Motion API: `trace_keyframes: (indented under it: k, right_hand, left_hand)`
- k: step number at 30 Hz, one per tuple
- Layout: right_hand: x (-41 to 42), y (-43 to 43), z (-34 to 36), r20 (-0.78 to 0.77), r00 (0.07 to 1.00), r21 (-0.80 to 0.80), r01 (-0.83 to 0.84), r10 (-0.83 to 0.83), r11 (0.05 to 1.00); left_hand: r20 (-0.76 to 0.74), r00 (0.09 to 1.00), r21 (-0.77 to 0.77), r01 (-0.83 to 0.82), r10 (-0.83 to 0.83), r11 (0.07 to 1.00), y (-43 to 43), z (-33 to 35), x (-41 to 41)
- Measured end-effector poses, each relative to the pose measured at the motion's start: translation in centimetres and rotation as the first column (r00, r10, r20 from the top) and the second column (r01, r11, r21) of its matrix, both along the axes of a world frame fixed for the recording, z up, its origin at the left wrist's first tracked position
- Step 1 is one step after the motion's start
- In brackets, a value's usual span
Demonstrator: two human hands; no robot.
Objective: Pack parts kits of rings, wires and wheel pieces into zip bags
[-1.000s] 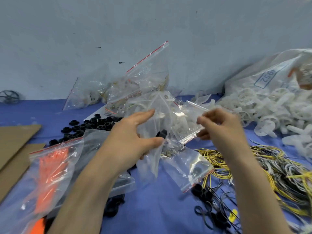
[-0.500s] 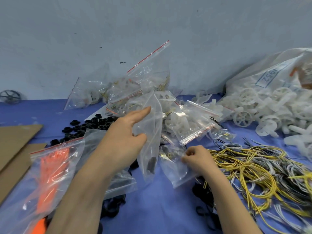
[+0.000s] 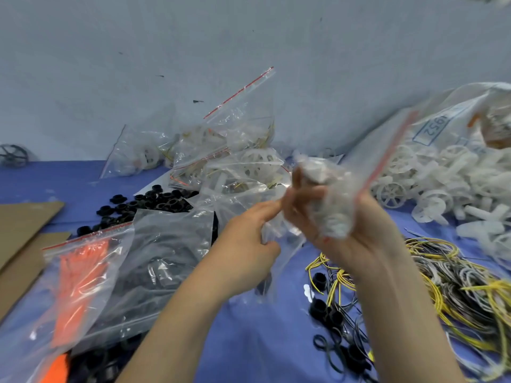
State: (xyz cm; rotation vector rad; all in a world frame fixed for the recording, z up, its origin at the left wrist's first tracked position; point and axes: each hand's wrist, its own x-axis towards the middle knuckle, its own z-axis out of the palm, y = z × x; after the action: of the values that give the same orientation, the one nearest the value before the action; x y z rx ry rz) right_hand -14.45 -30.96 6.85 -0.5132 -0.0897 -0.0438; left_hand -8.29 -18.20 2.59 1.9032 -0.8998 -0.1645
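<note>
**A:** Quick, big to small. What's on view?

**B:** Blue cloth-covered table [image 3: 249, 344]. Far right, a big white plastic sack [image 3: 453, 111] spilling white plastic wheel pieces [image 3: 392, 194]. In front of that, a tangled heap of yellow, grey and white wires [image 3: 456, 288]. On the left, a large clear zip bag of orange plastic parts [image 3: 80, 272], and behind it a pile of small black plastic rings [image 3: 143, 203].

**A:** Hands?

**B:** The right hand [image 3: 356, 230] clutches a crumpled clear zip bag [image 3: 329, 205] with a red seal strip and white pieces bunched inside. It's held up over mid-table and blurred. The left hand [image 3: 243, 244] pinches the top of a small limp clear zip bag [image 3: 279, 252] hanging just beside the right hand's fingers.

**A:** Step?

**B:** Probably feeding the crumpled packet into the limp bag. I can't tell if its mouth is open.

**A:** Tips?

**B:** Spread the mouth wide with the left thumb and forefinger. Squeeze the packet narrow and lead with the slim end. Keep the red strip from snagging on the lip. Stay over bare cloth so a drop doesn't land in the wires.
</note>
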Motion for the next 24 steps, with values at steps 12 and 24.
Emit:
trace_keyframes:
  k: [12, 24]
  right_hand:
    - [3.4, 2.4, -4.3, 0.573, 0.574, -0.804, 0.259, -0.585, -0.535]
    - [-3.6, -4.6, 0.3, 0.278, 0.877, -0.944, 0.325, -0.392, 0.058]
  left_hand:
    - [-0.093, 0.995, -0.102, -0.044, 0.035, 0.994, 1.0, 1.2, 0.1]
    - [0.059, 0.962, 0.049, -0.268, 0.265, 0.962, 1.5, 2.1, -0.4]
